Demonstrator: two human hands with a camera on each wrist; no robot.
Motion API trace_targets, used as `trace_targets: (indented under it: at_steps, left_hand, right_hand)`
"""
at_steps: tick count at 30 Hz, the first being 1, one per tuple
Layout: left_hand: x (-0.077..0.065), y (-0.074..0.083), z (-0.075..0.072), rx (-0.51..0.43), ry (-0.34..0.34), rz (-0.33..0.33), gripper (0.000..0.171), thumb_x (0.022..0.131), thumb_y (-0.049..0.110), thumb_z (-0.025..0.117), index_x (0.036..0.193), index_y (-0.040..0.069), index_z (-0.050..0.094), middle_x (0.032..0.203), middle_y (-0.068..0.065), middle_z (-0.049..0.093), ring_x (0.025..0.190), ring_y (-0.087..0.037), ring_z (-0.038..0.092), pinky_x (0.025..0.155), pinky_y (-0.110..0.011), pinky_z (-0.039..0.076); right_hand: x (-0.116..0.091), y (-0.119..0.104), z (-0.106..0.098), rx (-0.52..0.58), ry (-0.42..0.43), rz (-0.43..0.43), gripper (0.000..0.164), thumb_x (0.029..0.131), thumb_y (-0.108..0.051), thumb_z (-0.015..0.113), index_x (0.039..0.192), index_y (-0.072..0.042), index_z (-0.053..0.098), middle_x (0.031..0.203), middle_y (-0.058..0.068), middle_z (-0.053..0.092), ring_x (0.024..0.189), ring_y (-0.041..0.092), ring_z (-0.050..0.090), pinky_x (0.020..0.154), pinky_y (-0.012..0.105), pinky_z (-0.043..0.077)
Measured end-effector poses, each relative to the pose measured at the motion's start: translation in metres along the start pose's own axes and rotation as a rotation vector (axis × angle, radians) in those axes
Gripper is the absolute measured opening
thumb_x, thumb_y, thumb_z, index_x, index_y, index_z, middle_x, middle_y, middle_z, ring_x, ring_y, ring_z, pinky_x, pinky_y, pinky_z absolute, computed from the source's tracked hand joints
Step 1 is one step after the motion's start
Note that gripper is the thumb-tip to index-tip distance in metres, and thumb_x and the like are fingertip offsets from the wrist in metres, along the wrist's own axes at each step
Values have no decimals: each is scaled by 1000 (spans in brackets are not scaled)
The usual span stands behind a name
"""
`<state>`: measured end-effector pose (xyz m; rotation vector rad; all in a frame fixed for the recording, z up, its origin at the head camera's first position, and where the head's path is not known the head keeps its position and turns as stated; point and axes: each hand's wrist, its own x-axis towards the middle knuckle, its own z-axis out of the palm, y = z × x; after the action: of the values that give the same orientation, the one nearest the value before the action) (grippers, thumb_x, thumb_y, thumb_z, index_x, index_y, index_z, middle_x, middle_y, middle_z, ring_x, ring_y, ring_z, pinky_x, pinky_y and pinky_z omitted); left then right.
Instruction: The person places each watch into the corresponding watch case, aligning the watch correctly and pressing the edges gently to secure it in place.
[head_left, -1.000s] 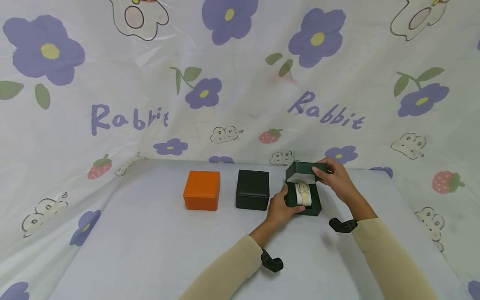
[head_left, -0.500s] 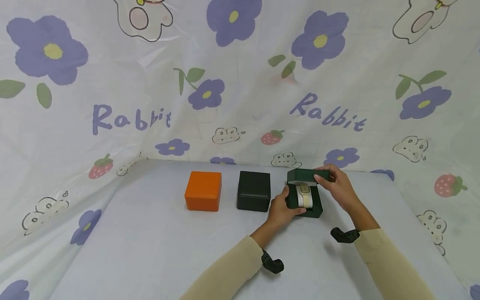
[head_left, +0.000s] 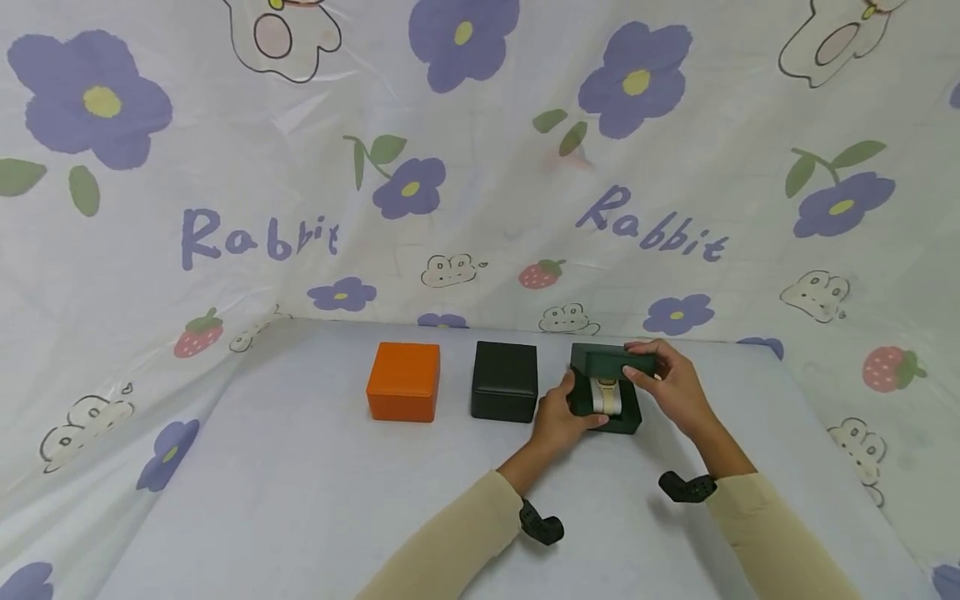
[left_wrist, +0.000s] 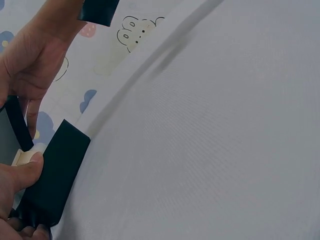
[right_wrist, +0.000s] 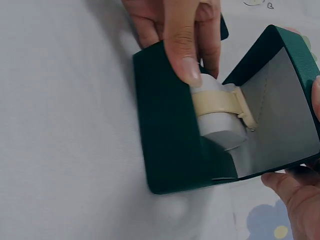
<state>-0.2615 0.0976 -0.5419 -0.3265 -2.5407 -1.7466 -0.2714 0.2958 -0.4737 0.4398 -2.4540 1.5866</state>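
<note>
On the table's right side in the head view, a dark green watch box (head_left: pixel 630 406) stands partly open. A watch with a cream strap (head_left: pixel 606 398) sits inside on a white cushion (right_wrist: pixel 220 129), its face mostly covered by the lid. My left hand (head_left: pixel 557 422) grips the box's base from the left, with the thumb over the front rim. The hinged lid (head_left: pixel 600 362) tilts over the watch, and my right hand (head_left: pixel 672 387) holds it by its right end. In the right wrist view the grey lining of the lid (right_wrist: pixel 287 110) faces the watch.
Left of the green box stand a closed black box (head_left: pixel 504 382) and, farther left, a closed orange box (head_left: pixel 403 382). The white table (head_left: pixel 300 483) meets a patterned curtain (head_left: pixel 480 183) behind the boxes. Each wrist carries a black camera mount (head_left: pixel 542 525).
The green lid has tipped forward and down over the watch, with my right hand moving down along with it. My left hand keeps its grip on the base.
</note>
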Motion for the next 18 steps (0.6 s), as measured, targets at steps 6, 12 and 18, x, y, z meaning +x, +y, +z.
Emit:
trace_targets:
  at_steps: [6, 12, 18]
  left_hand:
    - [-1, -1, 1, 10, -4, 17, 96, 78, 24, 91, 152, -8, 37, 151, -20, 47, 137, -26, 50, 109, -35, 47]
    - [-1, -1, -1, 27, -2, 30, 95, 79, 25, 90, 151, -8, 38, 150, -21, 48, 137, -26, 49, 110, -37, 46]
    - [2, -4, -2, 31, -9, 33, 96, 80, 26, 90, 152, -7, 37, 150, -20, 47, 138, -26, 48, 111, -37, 45]
  right_hand:
    - [-8, 3, 3, 13, 17, -48, 32, 94, -3, 71, 123, 6, 59, 139, 27, 55, 127, 28, 57, 94, 11, 48]
    - [-15, 3, 7, 35, 15, -66, 33, 92, 2, 72, 121, 8, 58, 141, 28, 53, 130, 45, 52, 90, 11, 50]
    - [-19, 5, 9, 73, 17, -78, 33, 89, 7, 73, 118, 10, 58, 143, 28, 51, 134, 46, 48, 91, 12, 50]
